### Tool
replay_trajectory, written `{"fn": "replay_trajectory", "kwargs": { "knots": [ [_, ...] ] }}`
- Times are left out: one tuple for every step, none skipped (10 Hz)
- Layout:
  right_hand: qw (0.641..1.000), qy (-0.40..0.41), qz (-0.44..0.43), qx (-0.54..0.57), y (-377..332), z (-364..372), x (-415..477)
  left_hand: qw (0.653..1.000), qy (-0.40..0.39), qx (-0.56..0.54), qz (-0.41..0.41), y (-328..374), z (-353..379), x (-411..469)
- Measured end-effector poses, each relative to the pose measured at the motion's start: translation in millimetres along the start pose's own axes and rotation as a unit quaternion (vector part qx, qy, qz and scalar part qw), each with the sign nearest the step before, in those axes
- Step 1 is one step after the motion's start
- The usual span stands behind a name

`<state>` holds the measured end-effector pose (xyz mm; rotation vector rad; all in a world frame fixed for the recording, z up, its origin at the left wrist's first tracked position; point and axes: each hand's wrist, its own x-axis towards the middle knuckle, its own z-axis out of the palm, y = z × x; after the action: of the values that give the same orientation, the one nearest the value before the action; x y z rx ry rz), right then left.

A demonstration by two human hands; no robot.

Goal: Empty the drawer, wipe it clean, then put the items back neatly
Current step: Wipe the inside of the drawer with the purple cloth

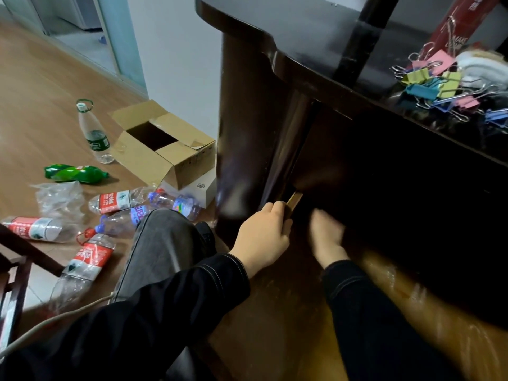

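Head: left grip [262,237] clasps drawer [297,312] edge.

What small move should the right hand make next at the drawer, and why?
Probably sweep the right hand back along the bare drawer bottom toward the front. The left hand grips the drawer's edge, the binder clips lie on the desk, and the right hand is blurred deep inside.

Right hand [327,235]: smeared by motion, fingers lost in shadow
Left hand [264,237]: fingertips tucked out of sight behind a dark edge [287,217]
Recess [398,188]: blacked out, contents not made out
Binder clips [439,89]: pile cut by right edge
Red box [464,20]: clipped at top, print unreadable
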<state>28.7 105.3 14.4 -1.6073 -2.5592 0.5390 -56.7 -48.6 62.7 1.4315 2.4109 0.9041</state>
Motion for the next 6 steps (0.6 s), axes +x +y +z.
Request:
{"fn": "replay_trajectory", "kwargs": {
  "knots": [
    [0.986, 0.021, -0.078, -0.148, -10.2, 3.4, -6.3, 1.000, -0.006, 0.001, -0.001, -0.3, 0.4, -0.1],
    [0.984, 0.000, -0.090, -0.152, -2.8, 2.0, -4.5, 1.000, -0.002, 0.000, 0.000, -0.7, -0.3, 0.3],
    [0.977, 0.032, -0.077, -0.198, -5.6, 3.1, 0.6, 1.000, -0.003, -0.004, -0.001, -1.6, 0.6, -0.7],
    [0.971, 0.040, -0.068, -0.227, -1.6, 7.6, -12.9, 1.000, 0.000, -0.004, -0.001, -2.5, 1.7, 0.2],
    [0.975, 0.058, -0.071, -0.201, 13.2, 4.0, -15.1, 1.000, 0.007, 0.000, 0.000, -1.8, 2.6, 0.3],
    [0.983, 0.092, -0.017, -0.156, 3.4, -3.2, 0.8, 1.000, 0.007, 0.006, 0.001, -0.8, 1.4, 0.6]
  ]
}}
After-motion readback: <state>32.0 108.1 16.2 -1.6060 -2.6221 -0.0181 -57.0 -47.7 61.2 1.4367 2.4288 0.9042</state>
